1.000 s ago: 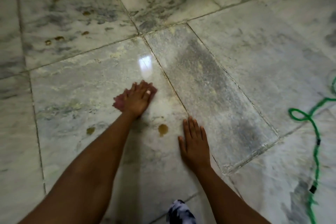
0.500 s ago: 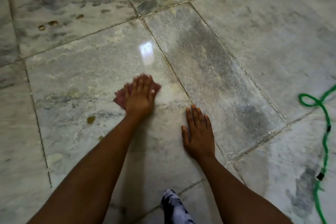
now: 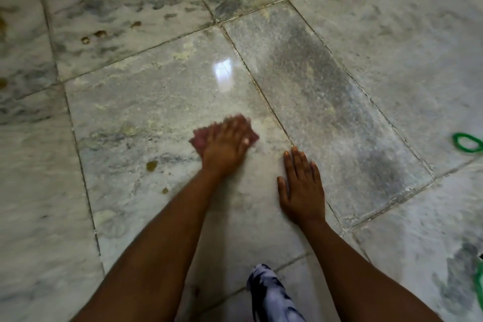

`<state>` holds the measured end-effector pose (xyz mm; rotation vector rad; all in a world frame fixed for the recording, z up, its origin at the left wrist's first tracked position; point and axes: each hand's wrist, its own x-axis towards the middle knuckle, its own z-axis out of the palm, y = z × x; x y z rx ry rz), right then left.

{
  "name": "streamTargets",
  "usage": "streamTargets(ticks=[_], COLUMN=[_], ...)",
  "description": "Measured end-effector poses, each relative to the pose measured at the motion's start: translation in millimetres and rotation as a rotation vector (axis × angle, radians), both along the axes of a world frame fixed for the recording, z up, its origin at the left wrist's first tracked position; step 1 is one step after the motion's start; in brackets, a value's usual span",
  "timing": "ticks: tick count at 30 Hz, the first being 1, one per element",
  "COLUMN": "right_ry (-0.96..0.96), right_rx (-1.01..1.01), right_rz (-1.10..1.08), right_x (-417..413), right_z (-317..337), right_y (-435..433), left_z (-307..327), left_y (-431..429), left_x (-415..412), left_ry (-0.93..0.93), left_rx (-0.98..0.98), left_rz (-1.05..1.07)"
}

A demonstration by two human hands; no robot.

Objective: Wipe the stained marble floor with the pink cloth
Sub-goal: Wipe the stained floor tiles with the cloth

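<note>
The left hand (image 3: 226,142) presses flat, fingers together and blurred, on a crumpled pink cloth (image 3: 199,140) that shows at both sides of the palm. The cloth lies on the grey-veined white marble floor (image 3: 146,102), on the big glossy slab near its right-hand joint. The right hand (image 3: 300,188) rests flat and empty on the same slab just beside that joint, fingers straight and close together, seemingly as a prop.

The task looks partly done. The stone around the cloth and between the two hands shows no brown marks and shines under a light reflection. Left to do, as I judge it: two small brown stains (image 3: 152,165) toward the slab's left edge, and a scatter of brown spots (image 3: 100,33) on the slab beyond the far joint, up to the top left corner of the view. A green hose loop (image 3: 467,141) lies at the right edge, and patterned cloth (image 3: 271,295) sits at the bottom.

No brand, label or writing can be read anywhere.
</note>
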<state>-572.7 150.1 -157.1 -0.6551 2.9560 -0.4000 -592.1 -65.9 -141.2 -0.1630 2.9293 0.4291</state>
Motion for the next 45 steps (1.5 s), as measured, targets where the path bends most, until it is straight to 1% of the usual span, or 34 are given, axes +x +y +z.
streamTargets(ticks=[2, 4, 6, 7, 9, 12, 15, 17, 21, 23, 25, 27, 30, 33, 36, 37, 38, 40, 42, 43, 45], right_ry=[0.0, 0.029, 0.047, 0.047, 0.035, -0.007, -0.025, 0.016, 0.02, 0.014, 0.007, -0.005, -0.006, -0.005, -0.003, -0.012, -0.02, -0.027, -0.026, -0.023, -0.023], right_rx=[-0.012, -0.051, -0.088, -0.094, -0.096, -0.087, -0.134, -0.139, -0.071, -0.057, -0.038, -0.028, -0.028, -0.019, -0.024, -0.021, -0.016, -0.015, -0.02, -0.021, -0.022], right_rz=[-0.009, -0.027, 0.007, 0.04, 0.106, 0.177, 0.154, 0.136, 0.176, 0.177, 0.173, 0.168, 0.172, 0.169, 0.174, 0.177, 0.181, 0.182, 0.176, 0.173, 0.166], right_x=[4, 3, 1, 0, -2, 3, 15, 20, 23, 22, 24, 23, 22, 22, 21, 21, 22, 23, 24, 23, 24], right_z=[3, 10, 17, 20, 24, 21, 12, 8, 2, 2, 4, 6, 7, 7, 3, 2, 2, 3, 4, 5, 5], right_y=[0, -5, -15, -20, -36, -68, -103, -111, -115, -116, -117, -117, -115, -116, -116, -115, -114, -115, -116, -116, -117], left_z=[4, 6, 4, 0, -1, -1, 1, 4, 2, 3, 4, 6, 6, 4, 1, 0, -1, -3, -4, -4, -4], left_y=[-27, -48, -53, -46, -25, 2, -12, -37, -114, -141, -153, -147, -107, -82, -102, -115, -129, -154, -164, -160, -138], left_x=[-29, -42, -28, -12, 25, 58, 52, 38, 20, 33, 61, 91, 124, 121, 97, 91, 91, 98, 118, 128, 144], left_ry=[-0.044, -0.071, -0.069, -0.044, 0.029, 0.028, 0.032, 0.007, -0.019, -0.079, -0.084, -0.075, -0.073, -0.065, -0.029, -0.025, -0.024, -0.016, -0.003, 0.007, 0.02], left_rx=[0.043, 0.047, 0.047, 0.031, -0.016, 0.002, -0.023, -0.024, -0.028, -0.036, -0.043, -0.034, -0.059, -0.066, -0.102, -0.103, -0.105, -0.121, -0.094, -0.076, -0.075], left_rz=[0.193, 0.347, 0.469, 0.495, 0.449, 0.362, 0.277, 0.249, 0.455, 0.46, 0.445, 0.42, 0.371, 0.336, 0.212, 0.223, 0.281, 0.46, 0.62, 0.658, 0.634])
